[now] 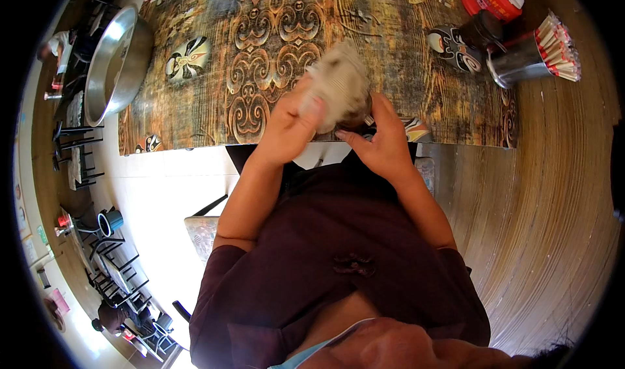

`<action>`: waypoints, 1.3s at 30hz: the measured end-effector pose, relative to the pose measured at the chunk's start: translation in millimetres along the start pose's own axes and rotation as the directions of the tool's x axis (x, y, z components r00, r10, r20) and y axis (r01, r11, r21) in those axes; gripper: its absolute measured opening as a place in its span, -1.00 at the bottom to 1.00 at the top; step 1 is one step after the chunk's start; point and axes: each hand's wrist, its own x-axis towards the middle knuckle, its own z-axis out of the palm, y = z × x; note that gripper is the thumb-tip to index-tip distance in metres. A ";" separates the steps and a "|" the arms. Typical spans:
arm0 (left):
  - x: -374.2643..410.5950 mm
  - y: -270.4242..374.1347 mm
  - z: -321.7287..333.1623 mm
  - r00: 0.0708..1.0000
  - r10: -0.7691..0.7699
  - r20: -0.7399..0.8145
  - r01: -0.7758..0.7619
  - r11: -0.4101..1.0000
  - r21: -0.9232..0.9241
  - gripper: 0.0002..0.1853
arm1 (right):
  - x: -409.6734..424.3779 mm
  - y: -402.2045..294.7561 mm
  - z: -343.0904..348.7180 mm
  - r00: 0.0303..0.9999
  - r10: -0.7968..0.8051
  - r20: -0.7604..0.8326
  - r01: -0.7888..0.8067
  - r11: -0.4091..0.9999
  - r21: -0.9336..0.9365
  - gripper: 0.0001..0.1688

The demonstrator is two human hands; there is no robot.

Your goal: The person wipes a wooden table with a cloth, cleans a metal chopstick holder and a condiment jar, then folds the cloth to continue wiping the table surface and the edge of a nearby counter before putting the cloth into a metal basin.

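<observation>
My left hand (290, 124) grips a blurred beige wad (344, 83), which looks like a folded cloth, above the front part of the patterned table (273, 7). Just to its right, my right hand (388, 137) has thumb and fingers around a small dark object (359, 119) with a pale, shiny edge. The wad partly covers that object, so its kind cannot be made out. Both hands are close together near the table's front edge, and motion blurs the left one and the wad.
A large metal basin (117, 66) stands at the table's left end. At the right are a metal holder (517, 63) of wrapped chopsticks, a dark jar (481, 29) and a red tissue box (490, 0). A stool (202, 234) is at left; farther off are tables, chairs and people.
</observation>
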 end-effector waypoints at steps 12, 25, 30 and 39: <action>10.7 17.7 24.9 0.991 0.129 -0.041 -0.104 0.919 0.380 -0.66 | -2.7 3.2 -0.6 0.998 -0.014 0.055 0.014 1.000 0.006 -0.25; 20.6 -13.8 0.4 0.905 -0.215 -0.366 0.223 0.975 -0.021 -0.57 | -9.6 9.5 -5.6 0.984 -0.118 0.130 0.109 0.991 0.078 -0.26; 13.5 -18.4 -24.7 0.851 -0.153 -0.502 0.113 0.988 -0.109 -0.51 | 9.0 20.7 -25.5 0.998 -0.064 0.017 0.064 0.998 0.002 -0.24; -0.8 -47.9 -32.0 0.897 0.277 -0.345 0.020 0.753 0.657 -0.70 | 128.1 122.5 -90.3 0.917 0.095 -0.388 -0.174 0.969 -0.176 -0.04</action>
